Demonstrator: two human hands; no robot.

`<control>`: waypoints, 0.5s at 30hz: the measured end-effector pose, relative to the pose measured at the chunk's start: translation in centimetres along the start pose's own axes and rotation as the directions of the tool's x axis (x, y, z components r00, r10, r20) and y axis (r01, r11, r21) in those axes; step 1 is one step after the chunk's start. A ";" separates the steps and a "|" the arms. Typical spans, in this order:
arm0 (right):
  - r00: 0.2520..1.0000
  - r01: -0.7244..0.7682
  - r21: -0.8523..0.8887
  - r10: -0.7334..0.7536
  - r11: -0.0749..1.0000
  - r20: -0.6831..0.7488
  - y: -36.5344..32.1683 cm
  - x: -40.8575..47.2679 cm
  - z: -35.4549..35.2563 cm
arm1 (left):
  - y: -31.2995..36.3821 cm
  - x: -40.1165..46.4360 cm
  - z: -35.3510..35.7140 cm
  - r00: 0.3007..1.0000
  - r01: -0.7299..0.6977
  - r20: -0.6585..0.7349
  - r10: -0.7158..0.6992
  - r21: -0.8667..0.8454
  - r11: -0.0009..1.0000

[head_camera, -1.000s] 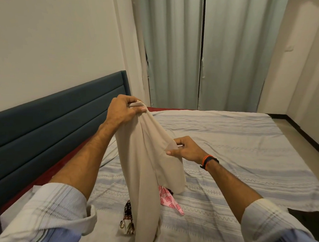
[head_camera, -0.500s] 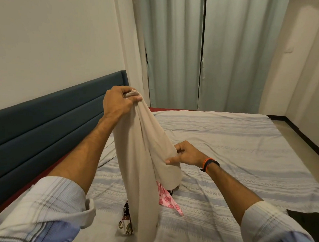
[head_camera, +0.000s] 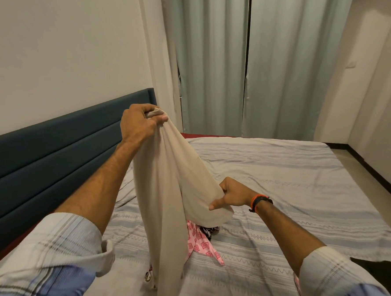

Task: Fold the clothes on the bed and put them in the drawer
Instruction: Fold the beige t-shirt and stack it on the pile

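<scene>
A beige garment (head_camera: 169, 183) hangs over the bed (head_camera: 284, 188). My left hand (head_camera: 139, 125) grips its top edge, raised in front of the headboard. Lower and to the right, my right hand (head_camera: 233, 194) pinches a fold of the same cloth just above the sheet. The garment's long end drops out of view at the bottom. Beneath it lie a pink patterned cloth (head_camera: 199, 243) and a dark patterned piece (head_camera: 210, 231), both partly hidden. No drawer is in view.
A dark blue headboard (head_camera: 53, 154) runs along the left under a white wall. Pale green curtains (head_camera: 253, 59) hang at the far end of the bed. A strip of floor (head_camera: 360, 172) lies to the right, beside white cupboard doors (head_camera: 384, 104).
My right hand has slid down and rightward along the beige garment, stretching it out. My left hand has lifted the top edge slightly.
</scene>
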State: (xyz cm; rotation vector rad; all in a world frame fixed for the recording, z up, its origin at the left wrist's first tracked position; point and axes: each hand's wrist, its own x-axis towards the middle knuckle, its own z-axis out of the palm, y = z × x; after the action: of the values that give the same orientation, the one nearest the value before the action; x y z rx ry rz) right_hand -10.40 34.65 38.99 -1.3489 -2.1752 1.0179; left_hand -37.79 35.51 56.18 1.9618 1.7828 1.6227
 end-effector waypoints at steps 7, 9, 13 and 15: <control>1.000 -0.012 0.186 0.013 0.983 -0.002 1.6 -1.5 0.4 | -0.6 -0.3 -0.3 1.000 0.017 0.006 -0.017 -0.018 1.000; 0.999 -0.032 0.196 0.035 0.980 -0.015 1.8 -1.8 0.2 | -0.7 -0.4 -0.2 1.000 0.019 0.014 -0.019 -0.020 1.000; 0.998 -0.058 0.183 0.061 0.981 -0.008 1.9 -2.2 -0.6 | -0.9 -0.4 -0.2 1.000 0.026 0.009 -0.025 -0.021 0.999; 0.998 -0.055 0.177 0.059 0.983 -0.016 1.9 -2.4 -1.1 | -1.0 -0.4 -0.4 1.000 0.024 0.004 -0.024 -0.025 0.999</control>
State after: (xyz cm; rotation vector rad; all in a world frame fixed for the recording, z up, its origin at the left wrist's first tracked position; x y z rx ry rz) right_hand -7.45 33.47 38.42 -1.3391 -1.9888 1.1825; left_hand -38.65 35.38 55.50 1.9242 1.7693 1.6250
